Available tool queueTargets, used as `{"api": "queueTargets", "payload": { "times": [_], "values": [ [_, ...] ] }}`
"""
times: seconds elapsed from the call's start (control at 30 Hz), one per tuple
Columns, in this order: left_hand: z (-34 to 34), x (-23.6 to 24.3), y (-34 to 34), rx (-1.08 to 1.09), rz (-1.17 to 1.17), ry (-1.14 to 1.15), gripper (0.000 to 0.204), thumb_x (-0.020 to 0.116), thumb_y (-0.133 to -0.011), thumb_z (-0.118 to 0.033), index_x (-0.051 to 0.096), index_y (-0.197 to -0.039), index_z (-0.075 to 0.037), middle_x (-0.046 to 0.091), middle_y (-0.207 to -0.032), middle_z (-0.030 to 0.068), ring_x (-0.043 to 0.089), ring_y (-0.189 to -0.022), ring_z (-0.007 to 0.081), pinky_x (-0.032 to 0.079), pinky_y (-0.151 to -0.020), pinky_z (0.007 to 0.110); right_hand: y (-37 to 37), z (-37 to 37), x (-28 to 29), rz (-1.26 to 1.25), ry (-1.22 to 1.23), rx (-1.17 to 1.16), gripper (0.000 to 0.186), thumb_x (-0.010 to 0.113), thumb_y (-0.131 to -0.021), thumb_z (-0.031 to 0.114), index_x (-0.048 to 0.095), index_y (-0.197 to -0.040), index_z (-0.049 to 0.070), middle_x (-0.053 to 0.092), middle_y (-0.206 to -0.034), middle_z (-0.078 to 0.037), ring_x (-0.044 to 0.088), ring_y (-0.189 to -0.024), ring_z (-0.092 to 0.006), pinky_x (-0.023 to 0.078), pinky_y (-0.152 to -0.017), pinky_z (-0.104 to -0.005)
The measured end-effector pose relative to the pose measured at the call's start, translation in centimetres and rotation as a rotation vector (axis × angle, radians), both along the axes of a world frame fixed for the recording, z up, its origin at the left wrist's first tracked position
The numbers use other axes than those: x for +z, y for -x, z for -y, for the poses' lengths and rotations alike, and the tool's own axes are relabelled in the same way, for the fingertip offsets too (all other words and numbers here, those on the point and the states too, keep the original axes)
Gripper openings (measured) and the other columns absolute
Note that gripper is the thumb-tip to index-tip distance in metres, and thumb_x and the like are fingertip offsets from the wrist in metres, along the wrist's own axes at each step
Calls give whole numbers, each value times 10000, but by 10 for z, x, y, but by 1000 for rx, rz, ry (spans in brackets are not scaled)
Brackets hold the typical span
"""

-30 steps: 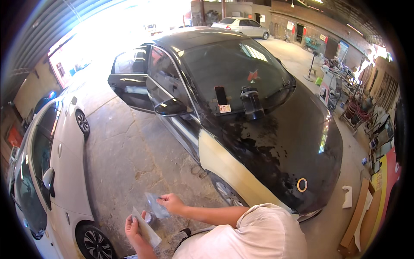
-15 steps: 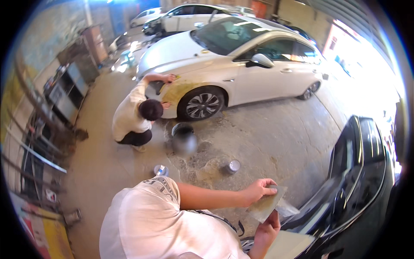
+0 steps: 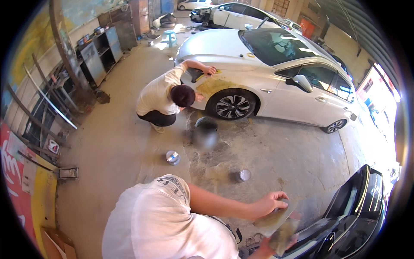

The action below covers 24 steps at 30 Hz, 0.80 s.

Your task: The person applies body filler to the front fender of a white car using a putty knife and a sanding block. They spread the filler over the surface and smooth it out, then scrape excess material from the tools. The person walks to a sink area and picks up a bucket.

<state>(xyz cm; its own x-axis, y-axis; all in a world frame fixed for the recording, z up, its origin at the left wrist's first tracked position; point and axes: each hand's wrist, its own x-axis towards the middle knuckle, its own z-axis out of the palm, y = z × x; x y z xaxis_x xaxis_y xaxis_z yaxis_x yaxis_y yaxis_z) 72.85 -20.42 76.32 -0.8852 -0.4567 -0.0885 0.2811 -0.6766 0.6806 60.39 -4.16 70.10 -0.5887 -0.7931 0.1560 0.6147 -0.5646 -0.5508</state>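
Note:
My left hand (image 3: pixel 266 204) reaches across to the right and pinches a flat, thin grey-green putty spreader (image 3: pixel 271 221) between thumb and fingers. Below it, my right hand (image 3: pixel 268 248) holds a second flat spreader (image 3: pixel 283 236), smeared with olive-brown stuff. Motion blurs this hand and its spreader. The two spreaders overlap in view; whether they touch, I cannot tell. Beneath and to the right of my hands is a dark, glossy car (image 3: pixel 345 231).
A co-worker (image 3: pixel 159 97) crouches at a white car (image 3: pixel 276 64), one hand on its front fender beside a yellowish patch (image 3: pixel 215 84). On the concrete floor stand a dark bucket (image 3: pixel 206 125) and two tins (image 3: pixel 172 157) (image 3: pixel 244 175). A blue stool (image 3: pixel 170 38) stands farther back.
The view has turned left, so the white car and co-worker sit farther right. My right hand's spreader has moved up against the left one in view, and its smeared face now shows.

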Motion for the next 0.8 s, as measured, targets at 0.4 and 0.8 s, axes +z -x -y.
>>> {"api": "queueTargets", "payload": {
  "times": [0.4, 0.8],
  "values": [
    [-57, 36, -3, -62, 61, 340, 254, 611, -918, -175, 536, -1110, -27, 600, -1001, 49, 512, -971, 105, 421, -865, 288, -88, 63, 173, -791, 37, -933, 822, 515, -850, 433, 164, -1555, 198, 153, -1610, -56, 139, -1481, -274, 56, -1201, -498],
    [-63, 44, -15, -89, -30, 279, 203, 603, -948, -172, 521, -1074, -36, 605, -918, 19, 533, -871, 76, 447, -774, 255, -90, 41, 157, -906, -298, -1099, 976, 149, -889, 748, 79, -1537, 22, 167, -1600, -132, 224, -1450, -332, 161, -1183, -423]
  ]
}}
